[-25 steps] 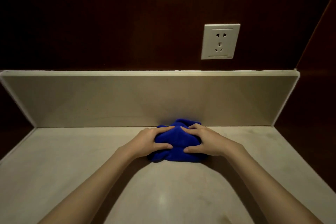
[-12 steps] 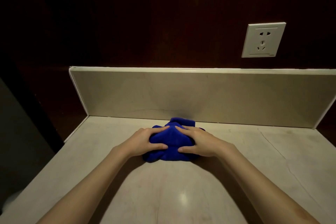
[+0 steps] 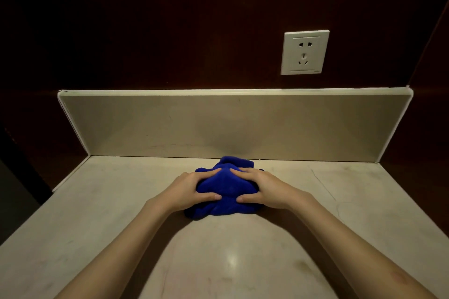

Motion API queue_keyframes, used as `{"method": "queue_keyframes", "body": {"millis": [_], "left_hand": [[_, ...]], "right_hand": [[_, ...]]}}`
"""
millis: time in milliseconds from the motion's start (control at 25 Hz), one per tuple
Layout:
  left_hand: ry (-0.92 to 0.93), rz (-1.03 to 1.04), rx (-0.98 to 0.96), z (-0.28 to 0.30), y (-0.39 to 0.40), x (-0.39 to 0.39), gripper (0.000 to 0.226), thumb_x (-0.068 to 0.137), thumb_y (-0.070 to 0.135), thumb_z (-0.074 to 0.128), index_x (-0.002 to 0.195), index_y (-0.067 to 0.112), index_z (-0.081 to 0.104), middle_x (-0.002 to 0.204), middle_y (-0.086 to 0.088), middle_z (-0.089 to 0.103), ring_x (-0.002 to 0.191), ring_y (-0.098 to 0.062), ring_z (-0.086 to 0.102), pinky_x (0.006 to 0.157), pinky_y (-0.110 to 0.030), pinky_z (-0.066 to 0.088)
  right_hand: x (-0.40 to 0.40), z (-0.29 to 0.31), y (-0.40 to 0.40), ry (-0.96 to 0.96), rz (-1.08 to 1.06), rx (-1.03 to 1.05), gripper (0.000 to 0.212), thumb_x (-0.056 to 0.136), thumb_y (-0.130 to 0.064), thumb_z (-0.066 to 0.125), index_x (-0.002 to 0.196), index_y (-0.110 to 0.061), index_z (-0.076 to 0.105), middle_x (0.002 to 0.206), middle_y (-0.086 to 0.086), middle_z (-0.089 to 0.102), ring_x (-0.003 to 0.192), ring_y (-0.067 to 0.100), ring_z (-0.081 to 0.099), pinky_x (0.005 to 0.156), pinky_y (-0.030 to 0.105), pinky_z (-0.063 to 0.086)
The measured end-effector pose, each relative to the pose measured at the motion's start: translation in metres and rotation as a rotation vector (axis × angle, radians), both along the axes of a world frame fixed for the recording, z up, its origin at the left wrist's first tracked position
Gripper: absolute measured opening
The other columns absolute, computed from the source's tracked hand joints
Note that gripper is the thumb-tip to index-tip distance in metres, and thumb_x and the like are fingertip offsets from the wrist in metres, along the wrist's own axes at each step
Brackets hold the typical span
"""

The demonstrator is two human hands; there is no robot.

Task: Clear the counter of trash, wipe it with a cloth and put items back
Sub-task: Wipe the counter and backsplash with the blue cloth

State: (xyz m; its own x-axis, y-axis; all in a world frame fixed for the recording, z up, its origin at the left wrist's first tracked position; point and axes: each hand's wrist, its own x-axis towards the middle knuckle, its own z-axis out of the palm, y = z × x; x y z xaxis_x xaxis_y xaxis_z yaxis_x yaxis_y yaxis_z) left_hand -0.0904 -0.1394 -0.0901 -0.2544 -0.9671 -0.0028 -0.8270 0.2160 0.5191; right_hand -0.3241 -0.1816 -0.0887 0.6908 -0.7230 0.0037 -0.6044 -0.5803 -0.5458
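A bunched blue cloth (image 3: 227, 187) lies on the pale stone counter (image 3: 121, 201), close to the back splash. My left hand (image 3: 192, 189) grips its left side, fingers over the top and thumb against the near face. My right hand (image 3: 263, 189) grips the right side the same way. Both hands press the cloth down onto the counter. No other loose item shows on the counter.
A low stone back splash (image 3: 170, 126) runs along the counter's rear and up both sides. A white wall socket (image 3: 305, 52) sits on the dark wood wall above it. The counter's left edge (image 3: 29, 221) drops to a dark floor.
The cloth and both hands slid left along the back of the counter, then back toward the right. The grip on the cloth stays the same.
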Motion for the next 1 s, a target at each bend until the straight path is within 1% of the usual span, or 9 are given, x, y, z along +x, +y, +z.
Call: {"method": "queue_keyframes", "body": {"millis": [200, 360, 440, 520, 600, 680, 800, 880, 1000], "left_hand": [[-0.05, -0.062, -0.052, -0.002, -0.013, -0.078, 0.072, 0.083, 0.057, 0.063, 0.146, 0.043, 0.031, 0.123, 0.002, 0.064, 0.106, -0.018, 0.057, 0.083, -0.023, 0.038], [-0.048, -0.143, -0.086, -0.001, -0.028, -0.151, 0.071, 0.084, 0.056, 0.062, 0.146, 0.041, 0.032, 0.125, 0.0, 0.063, 0.109, -0.021, 0.057, 0.087, -0.025, 0.039], [-0.041, -0.201, -0.095, -0.002, -0.036, -0.19, 0.07, 0.084, 0.056, 0.062, 0.145, 0.039, 0.034, 0.124, 0.0, 0.064, 0.108, -0.021, 0.056, 0.087, -0.027, 0.039], [-0.044, -0.264, -0.098, -0.001, -0.046, -0.231, 0.068, 0.084, 0.056, 0.061, 0.145, 0.039, 0.035, 0.12, -0.001, 0.065, 0.105, -0.022, 0.056, 0.084, -0.027, 0.039], [-0.042, -0.321, -0.105, 0.001, -0.054, -0.267, 0.067, 0.085, 0.056, 0.06, 0.145, 0.037, 0.036, 0.118, -0.002, 0.065, 0.104, -0.022, 0.056, 0.082, -0.026, 0.038], [-0.042, -0.368, -0.107, 0.001, -0.06, -0.295, 0.065, 0.086, 0.055, 0.06, 0.144, 0.035, 0.038, 0.117, -0.003, 0.065, 0.104, -0.021, 0.057, 0.081, -0.025, 0.037], [-0.048, -0.387, -0.113, -0.004, -0.07, -0.311, 0.064, 0.085, 0.056, 0.06, 0.142, 0.035, 0.041, 0.118, -0.002, 0.066, 0.103, -0.021, 0.059, 0.082, -0.026, 0.041], [-0.04, -0.375, -0.098, -0.007, -0.075, -0.31, 0.064, 0.084, 0.059, 0.06, 0.141, 0.036, 0.042, 0.118, -0.002, 0.066, 0.103, -0.021, 0.059, 0.086, -0.031, 0.046], [-0.042, -0.356, -0.097, -0.008, -0.075, -0.306, 0.066, 0.082, 0.061, 0.061, 0.14, 0.037, 0.043, 0.117, -0.003, 0.066, 0.104, -0.024, 0.06, 0.088, -0.036, 0.047]], "right_hand": [[-0.076, 0.011, 0.002, 0.087, -0.096, -0.021, 0.07, 0.085, -0.037, 0.068, 0.146, -0.035, 0.033, 0.15, -0.013, 0.036, 0.133, 0.013, 0.039, 0.109, 0.031, 0.033], [-0.146, 0.022, 0.001, 0.14, -0.227, 0.053, 0.072, 0.081, -0.037, 0.072, 0.143, -0.038, 0.037, 0.142, -0.011, 0.047, 0.12, 0.011, 0.049, 0.099, 0.026, 0.041], [-0.183, 0.024, 0.002, 0.154, -0.335, 0.127, 0.074, 0.078, -0.038, 0.074, 0.142, -0.042, 0.037, 0.138, -0.006, 0.049, 0.116, 0.013, 0.05, 0.098, 0.029, 0.044], [-0.219, 0.028, 0.004, 0.181, -0.453, 0.181, 0.076, 0.077, -0.035, 0.075, 0.142, -0.042, 0.036, 0.139, -0.003, 0.046, 0.117, 0.017, 0.049, 0.1, 0.034, 0.045], [-0.244, 0.032, 0.007, 0.237, -0.548, 0.2, 0.077, 0.078, -0.029, 0.075, 0.144, -0.039, 0.035, 0.139, 0.001, 0.045, 0.118, 0.02, 0.05, 0.1, 0.037, 0.046], [-0.259, 0.035, 0.009, 0.286, -0.61, 0.189, 0.077, 0.079, -0.022, 0.074, 0.145, -0.033, 0.035, 0.137, 0.005, 0.048, 0.116, 0.023, 0.053, 0.1, 0.038, 0.046], [-0.266, 0.031, 0.006, 0.311, -0.627, 0.152, 0.073, 0.082, -0.014, 0.072, 0.145, -0.023, 0.038, 0.134, 0.006, 0.053, 0.116, 0.023, 0.055, 0.099, 0.038, 0.047], [-0.265, 0.03, 0.003, 0.309, -0.609, 0.16, 0.072, 0.083, -0.014, 0.071, 0.145, -0.022, 0.037, 0.133, 0.006, 0.053, 0.116, 0.023, 0.054, 0.1, 0.038, 0.046], [-0.265, 0.032, 0.003, 0.296, -0.573, 0.176, 0.067, 0.084, -0.018, 0.07, 0.144, -0.023, 0.039, 0.13, 0.004, 0.054, 0.11, 0.021, 0.056, 0.097, 0.036, 0.047]]}}
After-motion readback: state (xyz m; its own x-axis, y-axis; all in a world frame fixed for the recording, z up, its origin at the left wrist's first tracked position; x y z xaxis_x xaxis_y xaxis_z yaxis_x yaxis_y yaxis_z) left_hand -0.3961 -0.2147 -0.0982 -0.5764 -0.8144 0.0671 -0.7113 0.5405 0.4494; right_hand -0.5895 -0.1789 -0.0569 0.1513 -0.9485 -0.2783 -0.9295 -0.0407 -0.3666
